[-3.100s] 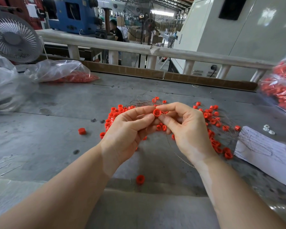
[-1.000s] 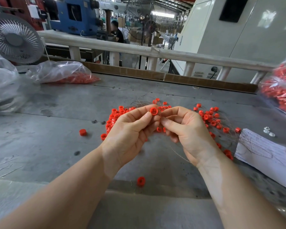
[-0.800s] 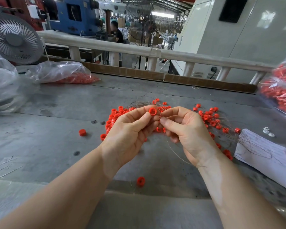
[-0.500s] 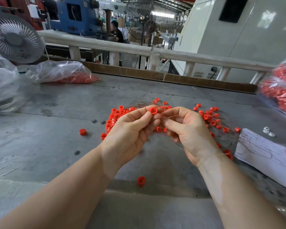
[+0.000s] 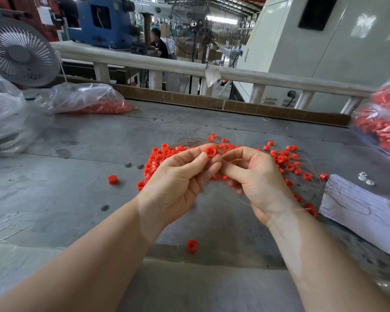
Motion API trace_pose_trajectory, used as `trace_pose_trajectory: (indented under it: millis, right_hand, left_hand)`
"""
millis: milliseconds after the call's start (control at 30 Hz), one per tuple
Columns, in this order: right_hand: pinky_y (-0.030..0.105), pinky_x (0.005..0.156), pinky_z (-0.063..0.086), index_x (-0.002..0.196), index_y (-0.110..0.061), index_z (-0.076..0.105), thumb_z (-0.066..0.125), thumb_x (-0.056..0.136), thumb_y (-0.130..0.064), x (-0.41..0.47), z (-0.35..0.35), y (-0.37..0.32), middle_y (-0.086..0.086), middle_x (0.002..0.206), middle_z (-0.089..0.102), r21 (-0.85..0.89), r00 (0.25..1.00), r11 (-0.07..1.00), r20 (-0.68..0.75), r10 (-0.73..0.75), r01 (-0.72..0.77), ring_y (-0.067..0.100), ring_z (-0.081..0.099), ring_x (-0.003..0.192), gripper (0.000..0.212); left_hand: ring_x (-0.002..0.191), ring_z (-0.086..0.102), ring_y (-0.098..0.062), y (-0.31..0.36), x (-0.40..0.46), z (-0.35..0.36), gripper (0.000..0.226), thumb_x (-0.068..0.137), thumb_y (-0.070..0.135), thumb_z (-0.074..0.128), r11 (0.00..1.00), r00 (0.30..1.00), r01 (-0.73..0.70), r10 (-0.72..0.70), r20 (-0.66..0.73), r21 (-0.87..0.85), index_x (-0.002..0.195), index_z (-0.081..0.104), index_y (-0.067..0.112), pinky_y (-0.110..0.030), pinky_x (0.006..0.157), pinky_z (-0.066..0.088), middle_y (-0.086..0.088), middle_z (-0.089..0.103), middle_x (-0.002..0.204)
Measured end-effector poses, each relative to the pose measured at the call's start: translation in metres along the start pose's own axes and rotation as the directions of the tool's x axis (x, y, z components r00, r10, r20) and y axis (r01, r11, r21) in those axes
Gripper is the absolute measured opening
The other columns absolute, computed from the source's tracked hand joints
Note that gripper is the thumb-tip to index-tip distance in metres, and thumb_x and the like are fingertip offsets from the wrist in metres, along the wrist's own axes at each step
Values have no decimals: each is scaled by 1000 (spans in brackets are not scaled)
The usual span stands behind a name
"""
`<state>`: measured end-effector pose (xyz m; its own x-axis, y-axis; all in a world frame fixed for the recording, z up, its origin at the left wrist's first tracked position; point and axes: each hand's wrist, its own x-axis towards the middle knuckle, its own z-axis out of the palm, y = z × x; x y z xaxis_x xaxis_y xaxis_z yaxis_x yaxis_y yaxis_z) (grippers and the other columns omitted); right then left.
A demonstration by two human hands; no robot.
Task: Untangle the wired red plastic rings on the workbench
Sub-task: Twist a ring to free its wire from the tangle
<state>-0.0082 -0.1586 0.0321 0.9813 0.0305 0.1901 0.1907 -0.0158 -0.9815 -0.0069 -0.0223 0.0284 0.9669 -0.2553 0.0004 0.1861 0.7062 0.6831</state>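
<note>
The left hand (image 5: pixel 178 179) pinches one red plastic ring (image 5: pixel 210 152) above the wired ring tangle (image 5: pixel 279 161) on the workbench (image 5: pixel 77 199); at its 3 o'clock, the right hand (image 5: pixel 254 176) pinches thin wire, fingers curled.

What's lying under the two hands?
Under the left hand and right hand lies a pile of small red plastic rings on thin wires, spread over the grey workbench. The hands cover the pile's middle.

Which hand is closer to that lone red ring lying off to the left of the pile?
Left. The left hand is nearer the lone red ring; the right hand is farther, beyond the left one.
</note>
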Motion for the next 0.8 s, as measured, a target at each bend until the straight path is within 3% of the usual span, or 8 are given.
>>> trace_pose_trajectory:
  millis: [267, 400, 467, 567, 733, 800]
  right_hand:
    - [9, 43, 35, 71, -15, 64, 72, 79, -10, 0, -2, 2, 1, 57, 65, -102, 1000, 995, 14, -15, 16, 3, 49, 45, 12]
    - [14, 48, 43, 69, -20, 64, 71, 79, -4, 2, -8, 2, -4, 58, 65, -266, 994, 963, -91, -68, 42, 3, 55, 50, 20]
    - [17, 53, 47, 67, -23, 63, 71, 79, -3, 4, -15, 3, -5, 61, 64, -459, 971, 886, -177, -159, 61, 6, 57, 55, 25]
    - [25, 64, 47, 66, -26, 60, 71, 79, -5, 4, -22, 0, -9, 64, 61, -695, 958, 718, -174, -228, 44, 7, 57, 62, 27]
    - [41, 90, 44, 70, -29, 63, 76, 77, -20, 1, -23, -4, -13, 69, 61, -864, 991, 500, -108, -74, -56, 16, 60, 79, 17]
    - [38, 96, 37, 75, -30, 66, 76, 77, -26, -1, -21, -4, -12, 77, 64, -906, 993, 416, -107, -40, -81, 17, 60, 89, 11]
  left_hand:
    - [69, 69, -11, 0, 1, -3, 17, 87, -1, 49, 1000, 1000, -11, 11, -22, -1, 88, 66, -1, -19, 69, 57, -10, 70, 76]
    - [67, 69, -11, -1, 1, -4, 15, 81, 0, 53, 1000, 999, -24, 24, -34, 2, 85, 67, 0, -19, 66, 57, -10, 71, 74]
    - [67, 69, -11, -1, 1, -4, 14, 76, 2, 56, 999, 999, -33, 34, -41, 19, 81, 69, 1, -18, 63, 57, -9, 71, 73]
    - [67, 69, -11, -3, 2, -6, 14, 77, 1, 55, 999, 997, -37, 39, -59, 37, 83, 68, 1, -17, 61, 55, -9, 71, 73]
    - [68, 70, -12, -4, 4, -9, 17, 84, -3, 52, 999, 997, -27, 30, -72, 41, 82, 69, 1, -17, 61, 55, -9, 71, 74]
    - [68, 69, -11, -4, 4, -9, 14, 82, -1, 54, 999, 997, -23, 26, -66, 49, 84, 68, 1, -17, 61, 55, -8, 71, 74]
